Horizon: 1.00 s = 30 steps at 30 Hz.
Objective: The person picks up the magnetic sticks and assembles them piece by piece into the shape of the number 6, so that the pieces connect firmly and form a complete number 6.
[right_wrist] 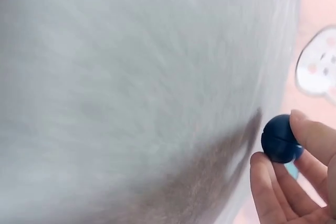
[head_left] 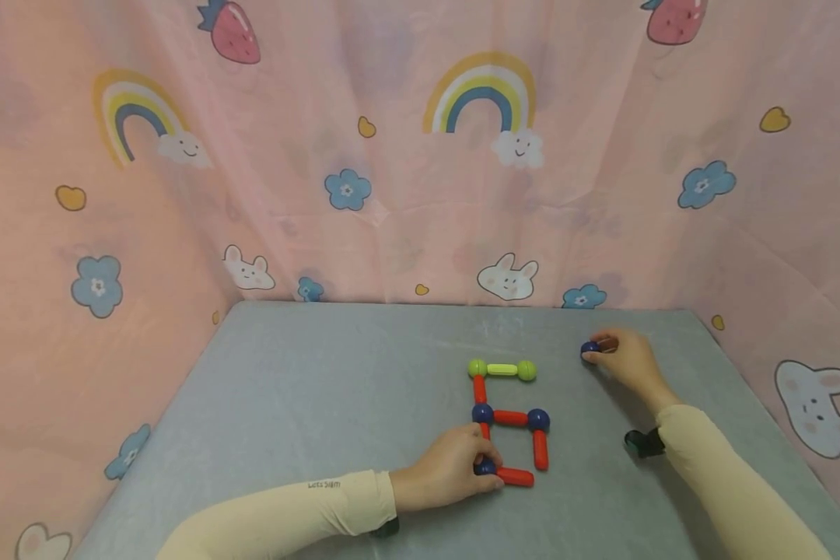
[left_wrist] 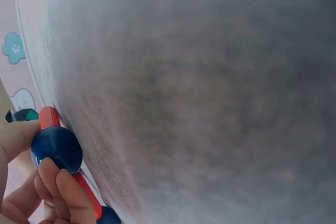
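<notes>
My left hand [head_left: 448,470] grips a dark blue ball [head_left: 485,467] at the near-left corner of a figure of rods and balls lying on the table. From that ball a red rod [head_left: 516,477] points right, and another runs up to a second blue ball [head_left: 483,414]. In the left wrist view, thumb and fingers lie around the held ball [left_wrist: 56,148]. Off to the right of the figure, my right hand [head_left: 633,364] pinches a separate blue ball [head_left: 589,351] between thumb and fingertips. The right wrist view shows a seam around this ball [right_wrist: 281,139].
A third blue ball [head_left: 538,420] joins two red rods, one reaching toward me with a free end. At the figure's far end, a light green rod [head_left: 502,369] links two green balls [head_left: 526,370]. A pink printed curtain [head_left: 406,233] borders the grey table [head_left: 308,389].
</notes>
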Available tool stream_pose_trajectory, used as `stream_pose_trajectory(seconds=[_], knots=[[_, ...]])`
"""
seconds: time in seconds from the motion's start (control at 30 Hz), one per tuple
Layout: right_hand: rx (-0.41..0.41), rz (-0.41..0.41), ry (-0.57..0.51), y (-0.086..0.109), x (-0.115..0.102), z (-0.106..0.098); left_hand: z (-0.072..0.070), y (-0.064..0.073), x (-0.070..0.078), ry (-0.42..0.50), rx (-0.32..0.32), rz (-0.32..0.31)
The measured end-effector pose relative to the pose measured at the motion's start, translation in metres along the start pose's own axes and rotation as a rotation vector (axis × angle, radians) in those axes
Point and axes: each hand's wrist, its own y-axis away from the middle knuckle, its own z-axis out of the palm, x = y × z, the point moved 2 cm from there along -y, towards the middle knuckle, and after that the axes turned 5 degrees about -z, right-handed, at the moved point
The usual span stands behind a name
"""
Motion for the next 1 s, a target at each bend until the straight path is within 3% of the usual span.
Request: stream_pose_trajectory(seconds=[0.5, 0.7, 1.0], knots=[[-0.047, 0.002, -0.033, 0.064, -0.039, 0.005, 0.008, -0.009, 0.002, -0.050, -0.011, -0.020], [-0.130, 0.057, -0.105, 0.089, -0.056, 0.010, 0.009, -0.010, 0.002, -0.069, -0.009, -0.014], [-0.246, 0.203, -0.234, 0.117, -0.077, 0.014, 0.007, -0.008, 0.003, -0.085, 0.001, -0.007]])
